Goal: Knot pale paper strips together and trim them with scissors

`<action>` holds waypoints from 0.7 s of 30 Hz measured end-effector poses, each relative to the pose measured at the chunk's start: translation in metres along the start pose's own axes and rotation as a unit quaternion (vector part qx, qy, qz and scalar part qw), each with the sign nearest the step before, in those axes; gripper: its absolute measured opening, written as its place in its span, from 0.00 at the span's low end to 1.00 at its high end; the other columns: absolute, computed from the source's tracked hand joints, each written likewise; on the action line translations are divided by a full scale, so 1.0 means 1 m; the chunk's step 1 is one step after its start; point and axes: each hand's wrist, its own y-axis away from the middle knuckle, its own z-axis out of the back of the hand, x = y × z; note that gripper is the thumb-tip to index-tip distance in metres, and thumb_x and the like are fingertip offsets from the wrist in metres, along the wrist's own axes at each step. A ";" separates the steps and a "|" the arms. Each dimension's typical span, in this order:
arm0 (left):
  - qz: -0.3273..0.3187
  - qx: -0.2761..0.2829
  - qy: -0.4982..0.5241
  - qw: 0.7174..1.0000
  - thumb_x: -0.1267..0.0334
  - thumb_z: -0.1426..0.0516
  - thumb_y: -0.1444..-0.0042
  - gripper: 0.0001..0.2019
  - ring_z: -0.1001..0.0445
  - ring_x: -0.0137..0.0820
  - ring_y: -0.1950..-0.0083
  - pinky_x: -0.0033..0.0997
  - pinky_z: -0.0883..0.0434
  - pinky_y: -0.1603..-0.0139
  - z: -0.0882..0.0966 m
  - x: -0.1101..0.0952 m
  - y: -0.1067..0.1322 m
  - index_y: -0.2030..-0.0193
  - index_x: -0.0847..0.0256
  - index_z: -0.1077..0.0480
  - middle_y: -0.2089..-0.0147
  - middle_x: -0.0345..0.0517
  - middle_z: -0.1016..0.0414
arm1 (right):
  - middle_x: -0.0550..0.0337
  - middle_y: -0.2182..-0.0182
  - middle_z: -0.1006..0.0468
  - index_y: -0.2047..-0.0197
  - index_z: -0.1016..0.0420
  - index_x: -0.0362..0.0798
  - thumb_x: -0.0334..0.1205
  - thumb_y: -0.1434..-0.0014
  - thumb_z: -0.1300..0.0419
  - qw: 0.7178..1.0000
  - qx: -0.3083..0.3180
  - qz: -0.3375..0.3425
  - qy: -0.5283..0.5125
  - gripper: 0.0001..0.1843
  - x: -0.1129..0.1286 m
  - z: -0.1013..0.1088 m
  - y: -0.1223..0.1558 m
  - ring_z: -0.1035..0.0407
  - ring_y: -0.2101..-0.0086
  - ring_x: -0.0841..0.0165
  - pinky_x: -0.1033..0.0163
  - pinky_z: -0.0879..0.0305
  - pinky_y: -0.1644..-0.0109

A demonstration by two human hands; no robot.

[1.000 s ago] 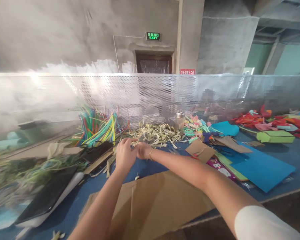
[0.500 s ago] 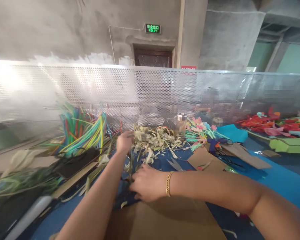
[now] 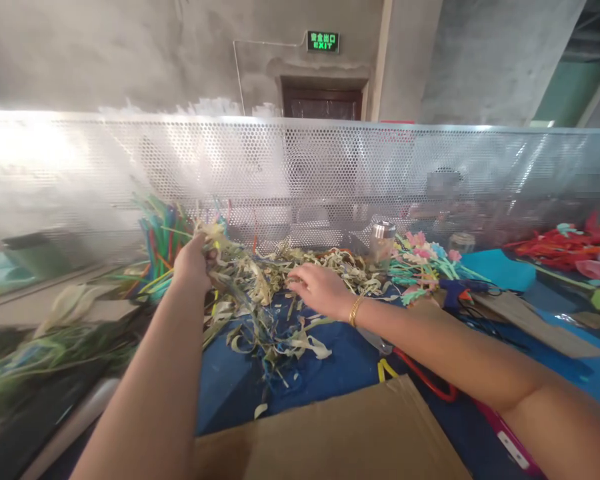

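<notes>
My left hand (image 3: 194, 263) is raised over the blue table and grips a tangled bunch of pale green paper strips (image 3: 260, 303) that hang down and trail onto the table. My right hand (image 3: 318, 288), with a gold bracelet at the wrist, reaches into the heap of the same strips (image 3: 340, 263) with its fingers spread on top of it. Both arms stretch forward from the bottom of the view.
A sheet of brown cardboard (image 3: 340, 437) lies nearest me. Coloured straws (image 3: 163, 230) stand at the left, paper flowers (image 3: 423, 260) and a metal-lidded jar (image 3: 383, 241) at the right. A perforated metal screen (image 3: 300, 173) closes the back of the table. Scissors with red handles (image 3: 420, 377) lie under my right forearm.
My left hand has lifted a bunch of strips up and to the left. My right hand has moved from the cardboard's edge forward onto the heap. The view has shifted closer.
</notes>
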 end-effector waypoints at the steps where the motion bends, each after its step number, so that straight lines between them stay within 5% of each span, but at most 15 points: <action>1: 0.053 0.035 0.007 0.998 0.60 0.47 0.45 0.11 0.53 0.22 0.85 0.22 0.50 0.86 -0.003 -0.008 0.005 0.75 0.59 0.42 0.85 0.34 0.48 | 0.54 0.55 0.23 0.52 0.25 0.48 0.42 0.35 0.48 1.000 -0.014 -0.005 0.003 0.14 -0.006 0.000 -0.013 0.31 0.54 0.65 0.61 0.39 0.49; 4: 0.087 0.113 0.027 0.989 0.58 0.47 0.43 0.11 0.52 0.20 0.85 0.19 0.53 0.87 -0.007 -0.031 0.019 0.70 0.64 0.33 0.83 0.35 0.44 | 0.57 0.57 0.22 0.55 0.22 0.49 0.45 0.38 0.43 1.000 -0.026 -0.008 -0.009 0.14 -0.019 -0.007 -0.053 0.30 0.56 0.66 0.63 0.39 0.50; 9: 0.046 0.283 0.103 0.952 0.62 0.41 0.50 0.12 0.43 0.22 0.83 0.18 0.48 0.86 0.000 -0.060 0.031 0.60 0.65 0.29 0.79 0.39 0.37 | 0.50 0.49 0.26 0.40 0.32 0.49 0.45 0.50 0.32 0.999 -0.006 -0.031 -0.029 0.34 -0.023 -0.031 -0.102 0.32 0.50 0.62 0.60 0.40 0.46; 11: 0.008 0.314 0.157 0.936 0.68 0.41 0.52 0.15 0.41 0.22 0.82 0.17 0.46 0.84 0.002 -0.067 0.033 0.55 0.62 0.30 0.78 0.39 0.36 | 0.53 0.53 0.23 0.44 0.28 0.49 0.42 0.47 0.35 0.993 0.050 -0.049 -0.094 0.26 -0.022 -0.036 -0.110 0.29 0.56 0.66 0.63 0.37 0.51; 13: -0.012 0.298 0.200 0.933 0.71 0.43 0.53 0.16 0.41 0.21 0.81 0.17 0.46 0.84 0.003 -0.070 0.032 0.54 0.61 0.30 0.77 0.39 0.36 | 0.57 0.63 0.20 0.55 0.21 0.46 0.41 0.43 0.39 0.983 0.088 -0.074 -0.147 0.14 -0.021 -0.035 -0.110 0.27 0.65 0.70 0.66 0.36 0.59; 16: -0.005 0.220 0.228 0.949 0.70 0.44 0.50 0.12 0.43 0.20 0.83 0.16 0.48 0.85 0.003 -0.067 0.029 0.58 0.63 0.30 0.79 0.37 0.38 | 0.59 0.72 0.20 0.68 0.21 0.45 0.42 0.42 0.43 0.983 0.022 -0.108 -0.149 0.12 -0.018 -0.026 -0.096 0.29 0.71 0.71 0.67 0.37 0.64; 18: 0.013 0.196 0.237 0.952 0.69 0.46 0.48 0.09 0.43 0.19 0.83 0.16 0.49 0.85 0.004 -0.063 0.027 0.60 0.64 0.30 0.79 0.37 0.39 | 0.59 0.71 0.20 0.68 0.22 0.46 0.40 0.43 0.41 0.983 -0.039 -0.119 -0.134 0.09 -0.014 -0.020 -0.080 0.29 0.69 0.70 0.66 0.37 0.64; 21: 0.044 0.218 0.240 0.945 0.68 0.48 0.46 0.08 0.43 0.20 0.83 0.16 0.50 0.85 0.004 -0.056 0.025 0.62 0.65 0.30 0.79 0.38 0.39 | 0.58 0.67 0.20 0.64 0.22 0.47 0.38 0.45 0.40 0.979 -0.051 -0.107 -0.167 0.07 -0.002 -0.019 -0.057 0.28 0.65 0.69 0.64 0.35 0.59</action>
